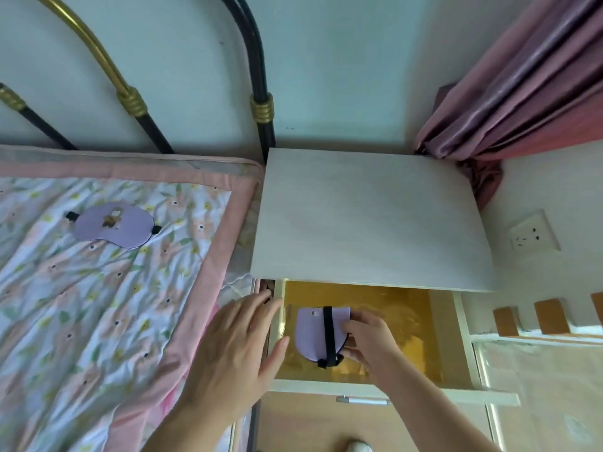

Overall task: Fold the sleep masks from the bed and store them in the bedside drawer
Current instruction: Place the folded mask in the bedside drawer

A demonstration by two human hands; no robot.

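The bed (107, 288) carries one lilac sleep mask (114, 226), flat and unfolded on the floral cover; that one remains to be done. The bedside drawer (365, 384) stands open under the cabinet top (368, 220). Inside it, a folded mask (311, 334), strap wrapped round it, is pinched at its right edge by the right hand (370, 340), apparently being set down. The left hand (241, 350) is spread open, holding nothing, over the drawer's left edge. Judged roughly half complete.
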